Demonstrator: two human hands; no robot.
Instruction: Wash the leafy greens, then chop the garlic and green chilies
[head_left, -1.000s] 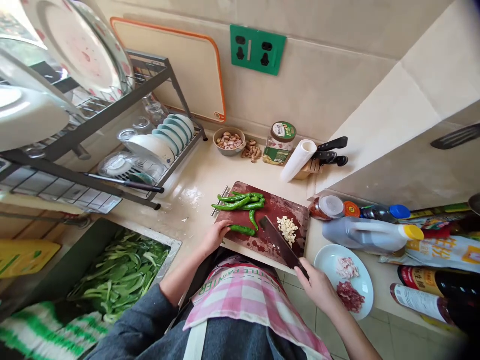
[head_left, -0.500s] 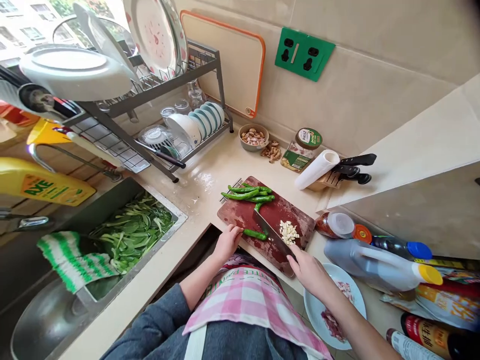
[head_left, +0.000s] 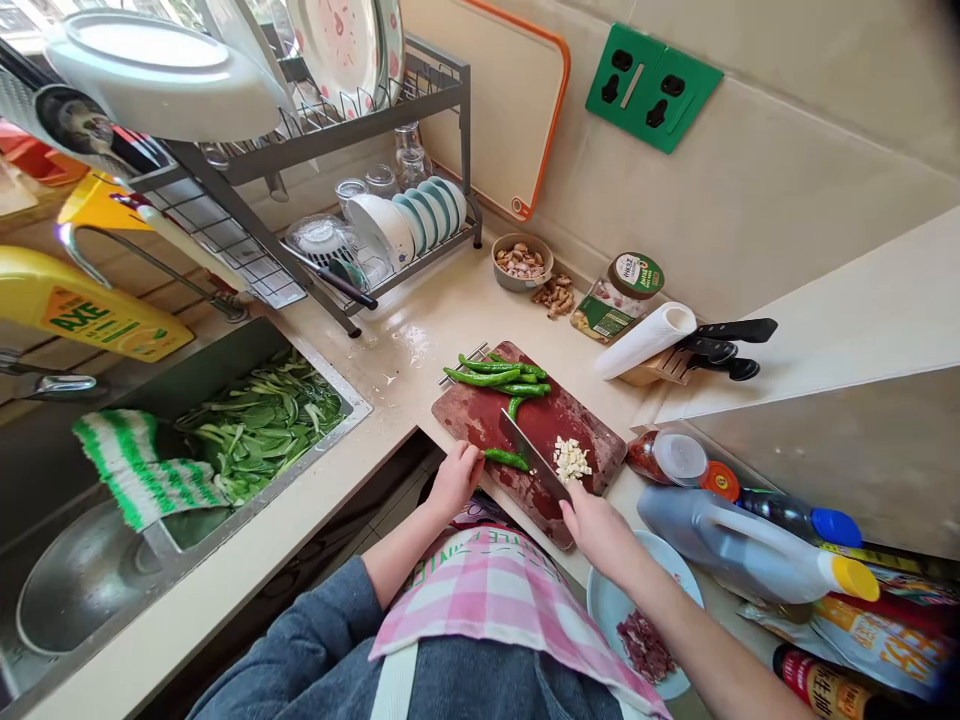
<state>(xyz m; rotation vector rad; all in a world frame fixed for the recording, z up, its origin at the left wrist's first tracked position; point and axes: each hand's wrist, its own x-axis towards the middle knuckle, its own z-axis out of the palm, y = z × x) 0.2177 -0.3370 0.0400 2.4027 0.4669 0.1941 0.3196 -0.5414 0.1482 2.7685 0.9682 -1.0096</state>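
My right hand (head_left: 592, 522) is wrapped round the handle of a kitchen knife (head_left: 534, 458), its blade angled across a reddish-brown cutting board (head_left: 480, 412). My left hand (head_left: 456, 478) pinches the near end of a green chili pepper (head_left: 507, 459), which lies on the board just left of the blade. Beyond the blade's tip is a curved pepper piece (head_left: 514, 406). Several whole green peppers (head_left: 495, 376) are piled at the board's far end. Chopped garlic (head_left: 572, 460) sits in a small heap right of the knife.
At left, leafy greens (head_left: 262, 430) fill part of the sink under a dish rack (head_left: 352, 130). A knife block (head_left: 656, 370) and a garlic bowl (head_left: 523, 262) stand behind the board. Bottles, including a large jug (head_left: 720, 535), crowd the right, beside a plate of meat (head_left: 646, 645).
The camera view has shifted somewhat. Both hands keep their grips, and the knife and pepper stay close together on the board with little visible movement.
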